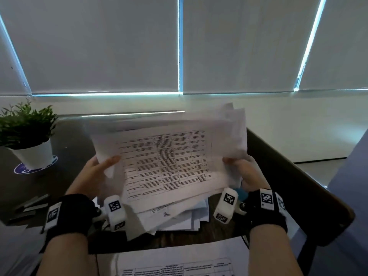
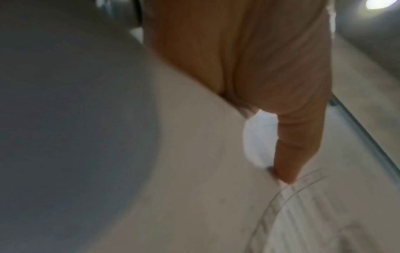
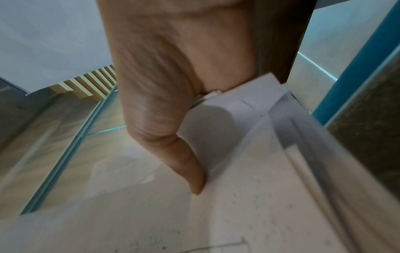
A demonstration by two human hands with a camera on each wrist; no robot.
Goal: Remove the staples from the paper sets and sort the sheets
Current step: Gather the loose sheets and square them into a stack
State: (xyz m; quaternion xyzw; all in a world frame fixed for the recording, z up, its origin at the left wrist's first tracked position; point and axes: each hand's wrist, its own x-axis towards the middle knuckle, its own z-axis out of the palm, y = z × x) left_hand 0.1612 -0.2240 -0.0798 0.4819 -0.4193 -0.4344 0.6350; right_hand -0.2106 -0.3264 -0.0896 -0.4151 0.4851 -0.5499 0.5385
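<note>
A loose stack of printed sheets (image 1: pixel 165 156) with a table on the top page is raised above the dark table (image 1: pixel 278 160), and both hands hold it. My left hand (image 1: pixel 99 168) grips its left edge, thumb on top. My right hand (image 1: pixel 241 166) grips the right edge. In the left wrist view the thumb (image 2: pixel 296 137) presses on the paper (image 2: pixel 194 171). The right wrist view shows the thumb (image 3: pixel 188 162) lying on the sheets (image 3: pixel 259 188), with the fanned corners beside it. The fingers under the stack are hidden. No staple can be made out.
More loose sheets (image 1: pixel 179 218) lie on the table under the held stack. Another printed page (image 1: pixel 179 263) lies at the near edge. A potted plant (image 1: pixel 27 136) stands at the back left. Grey flat items (image 1: pixel 31 206) lie at the left. A blue object (image 1: pixel 242 194) peeks out by my right wrist.
</note>
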